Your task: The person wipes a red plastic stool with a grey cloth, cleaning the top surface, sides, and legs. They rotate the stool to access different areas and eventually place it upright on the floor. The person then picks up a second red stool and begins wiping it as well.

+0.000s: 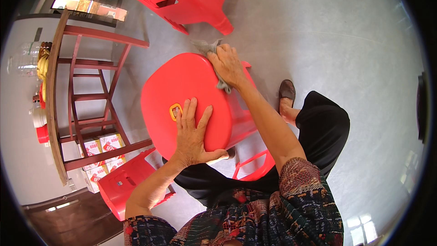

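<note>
A red plastic stool is in front of me, its seat facing up, with a small yellow-rimmed opening in it. My left hand lies flat on the near part of the seat, fingers spread beside that opening. At the far right edge, my right hand grips a grey cloth against the seat's rim. Parts of the cloth stick out above and below the hand; my fingers cover its middle.
Another red stool stands beyond, and one more at the lower left. A wooden table on the left bears bananas and clear jars. Printed boxes are stacked beneath. Red plastic legs show near my knees.
</note>
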